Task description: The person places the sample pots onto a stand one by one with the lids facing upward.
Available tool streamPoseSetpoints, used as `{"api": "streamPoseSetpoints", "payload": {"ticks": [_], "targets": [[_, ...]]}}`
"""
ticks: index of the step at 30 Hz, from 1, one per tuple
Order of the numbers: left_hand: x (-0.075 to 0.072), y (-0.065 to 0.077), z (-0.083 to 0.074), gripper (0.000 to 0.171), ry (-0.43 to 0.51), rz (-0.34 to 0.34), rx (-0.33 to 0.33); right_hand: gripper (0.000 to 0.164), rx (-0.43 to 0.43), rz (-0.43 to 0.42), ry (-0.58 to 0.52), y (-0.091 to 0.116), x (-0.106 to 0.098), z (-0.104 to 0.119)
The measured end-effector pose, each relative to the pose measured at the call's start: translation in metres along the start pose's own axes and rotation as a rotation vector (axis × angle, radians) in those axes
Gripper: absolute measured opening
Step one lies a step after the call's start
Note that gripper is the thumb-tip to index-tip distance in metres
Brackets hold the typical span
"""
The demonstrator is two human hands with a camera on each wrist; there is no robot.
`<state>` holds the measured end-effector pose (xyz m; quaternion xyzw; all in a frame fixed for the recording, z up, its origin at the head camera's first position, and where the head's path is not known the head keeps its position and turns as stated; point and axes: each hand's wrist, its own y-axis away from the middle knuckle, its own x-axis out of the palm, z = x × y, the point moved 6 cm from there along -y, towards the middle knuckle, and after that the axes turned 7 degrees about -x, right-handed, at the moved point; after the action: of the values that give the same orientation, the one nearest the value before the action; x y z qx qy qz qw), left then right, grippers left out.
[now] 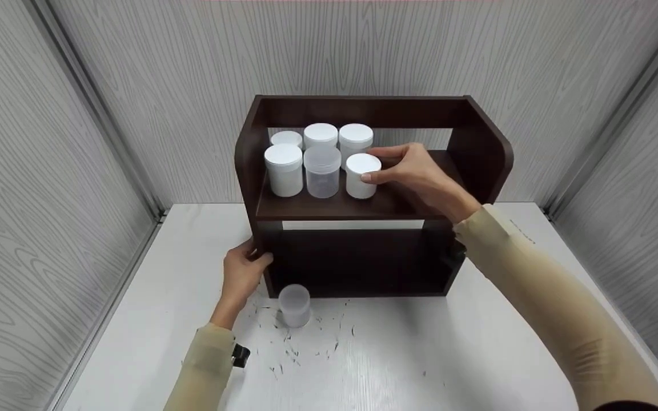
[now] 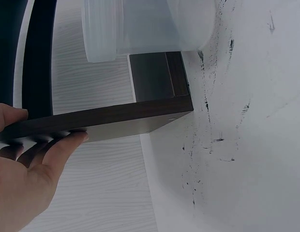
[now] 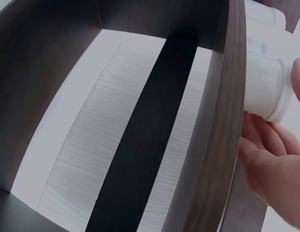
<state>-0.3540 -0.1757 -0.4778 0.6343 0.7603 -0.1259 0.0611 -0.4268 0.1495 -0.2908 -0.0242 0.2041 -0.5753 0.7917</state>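
Note:
A dark brown two-tier shelf (image 1: pixel 357 111) stands on the white table. My right hand (image 1: pixel 417 174) holds a white lidded jar (image 1: pixel 357 187) between thumb and fingers at the front of the upper tier. In the right wrist view this jar (image 3: pixel 263 87) is right at the tier's edge; whether its base touches the board cannot be made out. To its left are a translucent jar (image 1: pixel 322 180) and a taller white jar (image 1: pixel 284 177). Behind them sits a row of white-lidded jars (image 1: pixel 321 132). Low on the left, my left hand (image 1: pixel 242 274) grips the shelf's side panel (image 2: pixel 116 114).
Another translucent jar (image 1: pixel 295 311) stands on the table (image 1: pixel 386 354) before the shelf's lower left corner. Dark scuff marks surround it. Grey wood-patterned walls (image 1: pixel 192 68) enclose the table at the back and both sides.

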Motion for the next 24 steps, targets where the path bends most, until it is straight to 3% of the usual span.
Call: {"api": "streamPoseSetpoints", "payload": {"ticks": [24], "targets": [[-0.0004, -0.0019, -0.0005, 0.057, -0.001, -0.018, -0.021, 0.053, 0.013, -0.003, -0.044, -0.0052, 0.0041, -0.0053]]}}
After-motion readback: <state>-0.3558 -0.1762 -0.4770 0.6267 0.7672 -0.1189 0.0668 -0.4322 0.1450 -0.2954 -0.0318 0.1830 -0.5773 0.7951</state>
